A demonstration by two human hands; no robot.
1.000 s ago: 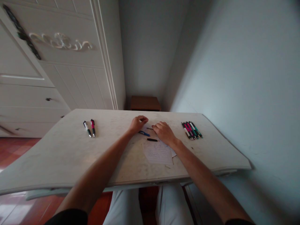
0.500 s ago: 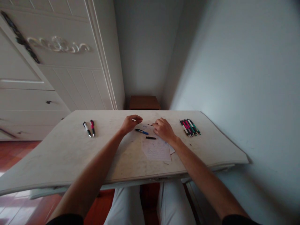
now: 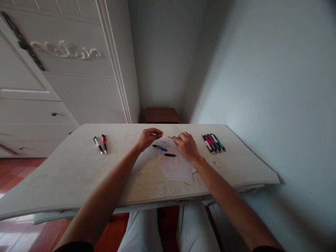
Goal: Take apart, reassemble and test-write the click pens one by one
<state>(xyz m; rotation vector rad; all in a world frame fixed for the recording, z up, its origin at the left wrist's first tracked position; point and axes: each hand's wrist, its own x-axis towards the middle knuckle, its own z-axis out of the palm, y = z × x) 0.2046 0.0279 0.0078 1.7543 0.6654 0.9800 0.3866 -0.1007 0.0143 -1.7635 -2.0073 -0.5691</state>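
Observation:
My right hand pinches a thin dark pen refill that points left, toward my other hand. My left hand is closed in a pinch close to the refill's pale tip; what its fingertips hold, if anything, is too small to make out. Below them on the table lie a blue pen barrel and a short black pen part. Written-on paper sheets lie beneath and in front of my right hand.
On the left of the white table lie a white-and-black pen and a pink-and-black pen. A row of several pens lies on the right. A wall borders the right side, a white cabinet the left.
My right hand has shifted slightly right, and more of the refill shows. My left hand has moved right, bringing its fingertips close to the refill's tip.

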